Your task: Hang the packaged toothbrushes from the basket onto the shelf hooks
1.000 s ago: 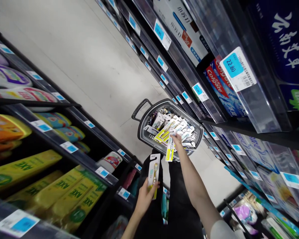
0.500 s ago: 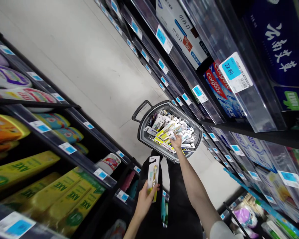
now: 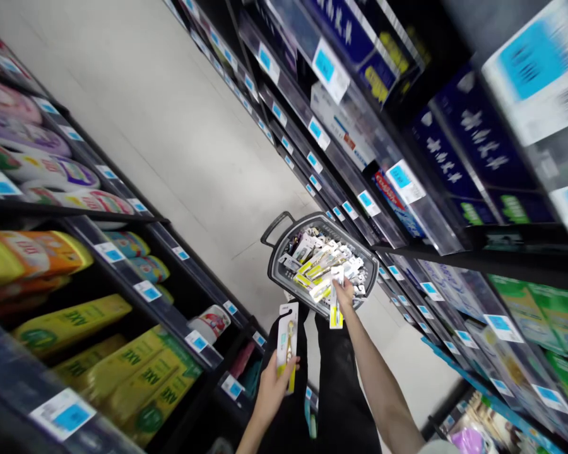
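Note:
My left hand is closed around a packaged toothbrush, a white and yellow card with a hook notch at its top, held upright over my leg. My right hand grips a second toothbrush pack, also white with a yellow lower end, above the near rim of the basket. The grey plastic basket has a black handle and is heaped with toothbrush packs in white and yellow. The pile's lower layers are hidden.
Shelves with blue price tags flank the aisle. On the left stand yellow AXE bottles and orange bottles; on the right, toothpaste boxes. Pale floor stretches ahead. My black trousers show below the basket.
My right hand has lifted a toothbrush pack from the heap and drawn it toward me. The left hand keeps its pack nearly in place. The camera view has shifted somewhat.

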The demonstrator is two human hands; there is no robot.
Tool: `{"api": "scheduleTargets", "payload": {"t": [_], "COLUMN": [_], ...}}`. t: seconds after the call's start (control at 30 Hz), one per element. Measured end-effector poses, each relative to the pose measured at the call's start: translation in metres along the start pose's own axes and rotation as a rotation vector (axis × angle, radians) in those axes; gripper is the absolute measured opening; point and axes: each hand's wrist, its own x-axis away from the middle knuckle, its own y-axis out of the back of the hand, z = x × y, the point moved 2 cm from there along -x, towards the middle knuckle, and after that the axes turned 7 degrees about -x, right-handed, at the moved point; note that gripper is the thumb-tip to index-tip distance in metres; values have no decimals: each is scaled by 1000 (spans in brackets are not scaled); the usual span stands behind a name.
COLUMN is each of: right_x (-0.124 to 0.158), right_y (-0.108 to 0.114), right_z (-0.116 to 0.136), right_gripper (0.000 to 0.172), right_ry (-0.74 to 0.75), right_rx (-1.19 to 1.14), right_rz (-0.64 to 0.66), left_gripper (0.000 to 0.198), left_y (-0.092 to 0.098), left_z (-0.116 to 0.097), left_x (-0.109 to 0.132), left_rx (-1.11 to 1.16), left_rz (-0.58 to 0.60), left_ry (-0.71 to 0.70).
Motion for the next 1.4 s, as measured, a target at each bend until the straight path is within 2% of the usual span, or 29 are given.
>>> {"api": "scheduleTargets", "payload": {"t": [0.13,0.37,0.53,0.6,0.67,0.73,0.8,0.87,1.0,1.1,1.2,1.3,1.4], "right_x": [76,209,269,286,302,317,330,340,353,356,355,359,372], "right_y": [21,41,41,40,37,32,23,14,-1,-2,5,14,25], "right_z": [74,220,297,318,335,349,359,365,363,356,350,339,312], "right_gripper": [55,57,46,42,41,42,42,40,42,47,54,57,60], "right_ry": [-5,65,159,187,199,214,238,260,222,182,122,80,9], "right_rx": [-115,-212,-213,-212,-214,-207,-191,-182,-251,-285,-337,-379,-383], "right_rz": [121,307,462,526,584,639,669,666,628,624,542,443,464], "left_gripper": [76,79,99,104,94,69,48,44,60,66,63,76,90], "left_y": [13,38,56,65,73,77,77,73,62,57,56,58,61], "left_z": [-38,-149,-214,-235,-253,-265,-271,-269,-256,-248,-242,-236,-236], "left_x": [23,82,119,134,149,163,174,183,196,203,207,207,207], "left_rx": [74,325,251,167,59,-37,-91,-104,-58,17,101,237,291], "left_rz": [-2,208,314,259,187,165,202,250,291,288,285,300,306], "left_ry": [-88,-361,-591,-681,-767,-823,-839,-826,-803,-802,-746,-620,-608]}}
